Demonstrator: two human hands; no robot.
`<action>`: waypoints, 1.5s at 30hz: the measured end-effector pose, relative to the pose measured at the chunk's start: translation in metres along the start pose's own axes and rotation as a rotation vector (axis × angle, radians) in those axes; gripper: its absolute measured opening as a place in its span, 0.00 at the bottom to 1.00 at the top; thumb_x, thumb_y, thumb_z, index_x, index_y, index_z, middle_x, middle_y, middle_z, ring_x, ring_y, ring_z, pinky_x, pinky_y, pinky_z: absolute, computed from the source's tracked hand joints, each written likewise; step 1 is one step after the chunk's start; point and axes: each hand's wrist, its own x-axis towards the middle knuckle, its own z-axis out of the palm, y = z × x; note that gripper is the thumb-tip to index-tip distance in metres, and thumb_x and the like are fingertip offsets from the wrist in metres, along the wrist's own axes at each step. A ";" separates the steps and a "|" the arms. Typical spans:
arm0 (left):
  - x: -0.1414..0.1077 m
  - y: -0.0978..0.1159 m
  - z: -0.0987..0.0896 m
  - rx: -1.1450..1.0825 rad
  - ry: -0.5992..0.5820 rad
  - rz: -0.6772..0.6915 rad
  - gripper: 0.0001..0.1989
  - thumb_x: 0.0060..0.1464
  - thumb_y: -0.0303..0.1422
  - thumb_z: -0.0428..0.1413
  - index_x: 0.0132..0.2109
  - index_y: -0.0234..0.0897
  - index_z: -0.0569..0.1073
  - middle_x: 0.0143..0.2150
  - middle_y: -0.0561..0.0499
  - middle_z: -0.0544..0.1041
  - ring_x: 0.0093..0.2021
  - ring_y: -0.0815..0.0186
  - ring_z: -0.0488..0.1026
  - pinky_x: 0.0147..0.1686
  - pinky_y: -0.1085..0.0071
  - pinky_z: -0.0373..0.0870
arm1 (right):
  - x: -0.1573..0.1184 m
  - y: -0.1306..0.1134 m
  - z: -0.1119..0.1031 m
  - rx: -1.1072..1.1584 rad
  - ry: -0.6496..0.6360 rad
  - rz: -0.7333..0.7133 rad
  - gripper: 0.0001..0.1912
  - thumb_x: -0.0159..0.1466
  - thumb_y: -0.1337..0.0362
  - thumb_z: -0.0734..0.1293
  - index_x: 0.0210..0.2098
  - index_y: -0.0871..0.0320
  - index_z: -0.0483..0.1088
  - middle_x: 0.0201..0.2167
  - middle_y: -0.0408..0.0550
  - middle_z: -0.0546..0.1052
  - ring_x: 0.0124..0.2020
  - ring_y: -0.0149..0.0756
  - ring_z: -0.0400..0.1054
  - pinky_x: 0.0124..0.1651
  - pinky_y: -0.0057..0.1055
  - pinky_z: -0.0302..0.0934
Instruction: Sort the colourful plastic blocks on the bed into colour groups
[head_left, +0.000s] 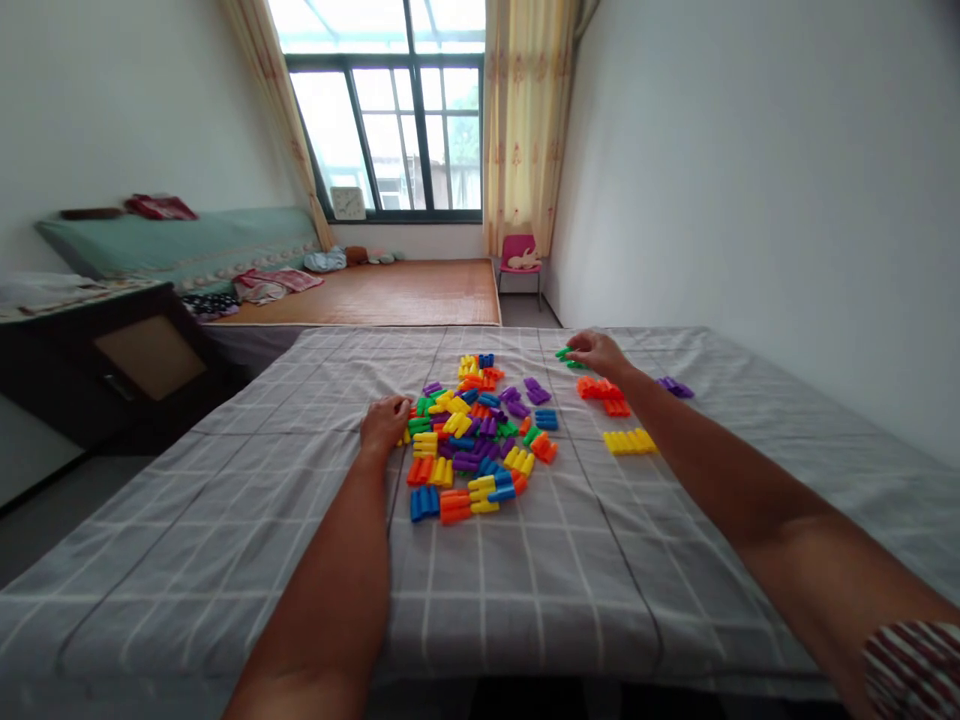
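Note:
A pile of colourful plastic pieces [465, 430] in yellow, orange, blue, green and purple lies mid-table. My left hand [385, 424] rests at the pile's left edge, its fingers curled against the pieces; whether it grips one is hidden. At the far right of the pile, my right hand [594, 352] pinches a green piece [564, 354], with more green just below the fingers. Nearer to me, orange pieces [604, 395] sit together, and a row of yellow pieces [630, 441] lies below them. Purple pieces [675, 387] are to the right, beyond my right forearm.
A grey checked cloth [300, 540] covers the table. Behind it stands a low bed [405, 285] with folded clothes. A dark cabinet [142, 370] is at the left, a pink chair [517, 247] at the back, and a white wall at the right.

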 end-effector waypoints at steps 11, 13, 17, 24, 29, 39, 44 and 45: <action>-0.002 0.002 -0.004 -0.034 -0.001 -0.006 0.18 0.57 0.38 0.47 0.44 0.41 0.79 0.46 0.49 0.80 0.48 0.62 0.72 0.43 0.73 0.64 | 0.016 0.048 -0.017 -0.730 -0.176 -0.130 0.08 0.54 0.68 0.70 0.35 0.57 0.74 0.37 0.45 0.77 0.36 0.32 0.69 0.36 0.24 0.58; -0.002 0.002 -0.004 -0.034 -0.004 -0.010 0.17 0.57 0.38 0.47 0.45 0.41 0.79 0.46 0.49 0.80 0.48 0.63 0.72 0.43 0.74 0.64 | 0.019 0.048 -0.012 -0.805 -0.230 -0.164 0.09 0.54 0.68 0.69 0.36 0.56 0.74 0.39 0.46 0.77 0.37 0.33 0.69 0.36 0.24 0.57; -0.003 0.003 -0.005 -0.039 -0.003 -0.015 0.17 0.58 0.38 0.47 0.44 0.41 0.79 0.46 0.50 0.80 0.48 0.63 0.72 0.43 0.75 0.64 | 0.026 0.051 -0.012 -0.796 -0.341 -0.118 0.13 0.53 0.71 0.69 0.39 0.57 0.76 0.37 0.45 0.78 0.36 0.32 0.70 0.35 0.23 0.57; -0.002 0.001 -0.002 -0.051 0.015 -0.008 0.17 0.57 0.37 0.47 0.44 0.41 0.80 0.45 0.49 0.80 0.47 0.63 0.72 0.43 0.74 0.64 | 0.034 0.059 -0.016 -0.735 -0.361 -0.020 0.12 0.51 0.71 0.69 0.35 0.55 0.77 0.34 0.40 0.80 0.34 0.31 0.71 0.33 0.22 0.58; 0.000 -0.003 0.001 -0.043 0.023 0.006 0.17 0.58 0.38 0.48 0.43 0.41 0.79 0.45 0.49 0.80 0.47 0.63 0.72 0.43 0.74 0.64 | 0.032 0.050 -0.014 -0.684 -0.359 0.005 0.08 0.54 0.68 0.69 0.34 0.56 0.76 0.31 0.41 0.79 0.30 0.29 0.70 0.30 0.21 0.57; 0.000 -0.003 0.004 -0.029 0.011 0.011 0.18 0.58 0.38 0.46 0.44 0.41 0.79 0.46 0.49 0.79 0.47 0.63 0.72 0.43 0.73 0.63 | -0.032 -0.067 0.074 -0.420 -0.763 -0.441 0.12 0.61 0.59 0.66 0.40 0.56 0.77 0.34 0.44 0.79 0.32 0.31 0.71 0.34 0.24 0.58; -0.001 -0.001 0.003 -0.039 0.009 0.001 0.18 0.58 0.39 0.46 0.46 0.41 0.79 0.47 0.48 0.79 0.48 0.62 0.72 0.43 0.72 0.64 | -0.058 -0.078 0.109 -0.718 -0.643 -0.416 0.15 0.58 0.55 0.68 0.39 0.58 0.77 0.34 0.52 0.79 0.32 0.38 0.71 0.31 0.28 0.57; -0.001 -0.001 0.003 -0.040 0.009 -0.005 0.18 0.58 0.39 0.46 0.46 0.41 0.79 0.47 0.48 0.79 0.48 0.62 0.72 0.43 0.72 0.64 | -0.060 -0.076 0.111 -0.720 -0.633 -0.420 0.15 0.58 0.56 0.69 0.40 0.58 0.77 0.34 0.52 0.79 0.33 0.38 0.71 0.31 0.28 0.57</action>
